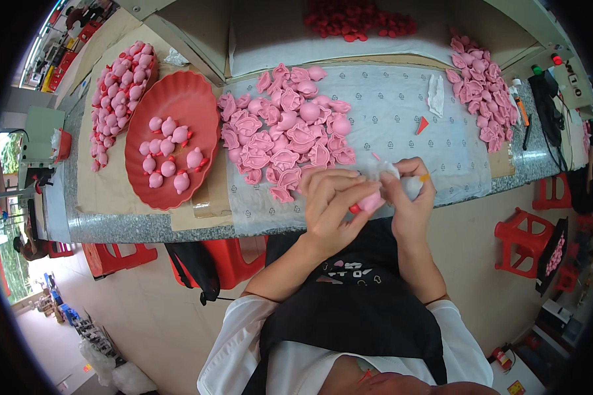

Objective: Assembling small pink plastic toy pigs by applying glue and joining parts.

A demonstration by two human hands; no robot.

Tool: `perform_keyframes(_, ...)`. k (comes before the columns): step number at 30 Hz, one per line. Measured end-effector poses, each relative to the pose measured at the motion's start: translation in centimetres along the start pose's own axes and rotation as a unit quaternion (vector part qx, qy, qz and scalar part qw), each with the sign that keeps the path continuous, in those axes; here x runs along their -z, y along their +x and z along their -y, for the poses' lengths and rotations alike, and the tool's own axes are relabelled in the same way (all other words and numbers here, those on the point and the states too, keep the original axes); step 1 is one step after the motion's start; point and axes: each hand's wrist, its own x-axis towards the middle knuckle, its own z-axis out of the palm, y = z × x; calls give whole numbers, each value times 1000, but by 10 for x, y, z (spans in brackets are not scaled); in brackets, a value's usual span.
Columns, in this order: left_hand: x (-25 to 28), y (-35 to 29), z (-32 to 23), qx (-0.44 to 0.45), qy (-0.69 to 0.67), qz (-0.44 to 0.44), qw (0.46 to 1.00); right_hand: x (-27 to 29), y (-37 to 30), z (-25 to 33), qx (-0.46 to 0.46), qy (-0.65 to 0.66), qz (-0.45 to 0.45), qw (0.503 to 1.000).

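Observation:
Above the near edge of the bench, my left hand (333,203) is closed round a small pink rounded piece (371,202) with a red bit at its end. Close against it, my right hand (410,204) grips a small whitish bottle (413,187) with a yellow tip. A scrap of white tissue or cloth (389,170) shows at the right fingertips, touching them. Just past the hands lies a heap of pink moulded pieces (290,138) with frilly edges, some domed side up. Fingers partly hide the held piece.
A red scalloped plate (201,105) at left holds several pink-and-red pieces. Farther left is a pile of similar pieces (122,89). More frilly pieces (484,92) lie at right, red pieces (356,23) at the back. A white crumpled strip (435,95) and red scrap (422,125) lie on the sheet.

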Motion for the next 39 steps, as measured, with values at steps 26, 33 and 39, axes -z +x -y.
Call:
perform_keyframes(26, -24, -19, -15, 294, -622, 24, 725, 22, -7, -17, 63, 319, 172, 930)
perform_keyframes(33, -19, -18, -15, 301, -623, 34, 721, 20, -3, -28, -18, 403, 216, 889)
perform_keyframes(39, -19, -18, -16, 232, -609, 16, 759, 10, -7, -34, -6, 461, 232, 856)
